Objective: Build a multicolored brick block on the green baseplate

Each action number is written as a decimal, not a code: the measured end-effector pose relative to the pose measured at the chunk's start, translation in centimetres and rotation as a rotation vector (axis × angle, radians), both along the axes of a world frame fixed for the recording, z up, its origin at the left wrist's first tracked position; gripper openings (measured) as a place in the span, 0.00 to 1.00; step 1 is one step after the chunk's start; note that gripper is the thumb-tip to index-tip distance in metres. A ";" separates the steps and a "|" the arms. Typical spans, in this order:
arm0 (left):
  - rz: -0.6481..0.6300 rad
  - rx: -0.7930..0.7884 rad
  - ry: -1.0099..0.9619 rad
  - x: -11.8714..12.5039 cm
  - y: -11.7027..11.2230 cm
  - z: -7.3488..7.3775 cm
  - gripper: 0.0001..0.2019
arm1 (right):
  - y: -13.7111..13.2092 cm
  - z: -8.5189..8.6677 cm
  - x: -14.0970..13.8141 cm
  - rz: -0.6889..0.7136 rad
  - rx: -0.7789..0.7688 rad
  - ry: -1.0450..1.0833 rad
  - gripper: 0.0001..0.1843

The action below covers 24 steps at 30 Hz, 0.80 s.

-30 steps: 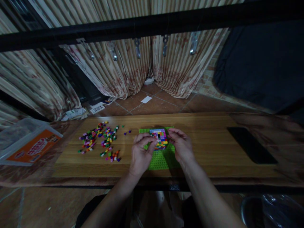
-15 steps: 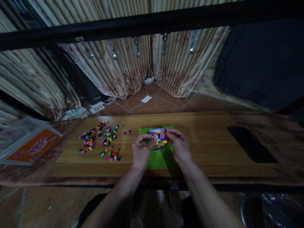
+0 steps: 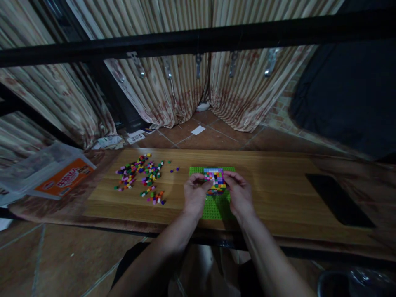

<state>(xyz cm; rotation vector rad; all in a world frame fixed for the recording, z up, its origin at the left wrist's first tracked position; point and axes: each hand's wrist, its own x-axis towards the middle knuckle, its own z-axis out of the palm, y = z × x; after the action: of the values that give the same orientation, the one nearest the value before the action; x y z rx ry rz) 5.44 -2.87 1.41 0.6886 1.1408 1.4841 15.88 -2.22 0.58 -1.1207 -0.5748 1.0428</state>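
A small build of multicoloured toy bricks, with a light blue row along its far edge, is at the green studded baseplate. My left hand is at the build's left side, thumb and fingers pinched together and partly covering it. Whatever sits between those fingertips is too small to make out. On the opposite side, my right hand has its fingers curled, and the tips press against the build's right edge. Loose toy bricks in many colours are scattered on the wooden board, left of my hands.
At the far left stands a clear plastic box with an orange label. A flat black object lies at the board's right end. Beyond the board, a dark horizontal bar crosses in front of striped curtains. White paper lies on the tiled floor.
The camera view has turned, so the board and bricks appear farther right. Both hands stay at the build's two sides, slightly nearer each other.
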 end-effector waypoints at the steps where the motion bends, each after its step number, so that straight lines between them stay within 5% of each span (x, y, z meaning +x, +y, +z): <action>1: -0.009 0.000 -0.008 -0.1 -0.1 0.1 0.12 | 0.0 0.0 0.0 0.003 -0.003 0.004 0.08; 7: -0.105 -0.027 -0.028 -1.8 0.1 0.6 0.13 | 0.0 0.0 0.4 0.000 -0.044 0.074 0.10; 12: 0.032 -0.016 0.120 -6.6 1.8 1.3 0.09 | 0.3 -0.3 0.9 -0.025 -0.055 0.037 0.10; 14: 0.072 0.001 0.263 -9.3 2.9 1.5 0.09 | 0.4 -0.4 1.1 -0.032 -0.063 0.046 0.09; 18: 0.051 0.050 0.925 -13.9 4.6 1.3 0.07 | 0.4 -0.4 1.2 -0.021 -0.085 0.065 0.08; 24: -0.014 0.075 1.219 -13.9 5.5 -0.7 0.07 | 0.4 -0.8 1.1 0.002 -0.054 0.018 0.08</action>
<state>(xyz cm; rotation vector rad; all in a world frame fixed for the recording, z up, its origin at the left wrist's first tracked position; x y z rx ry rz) -8.42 2.67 0.74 1.7616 1.9397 1.0242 17.02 -1.83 -0.18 -1.1567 -0.5361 1.0748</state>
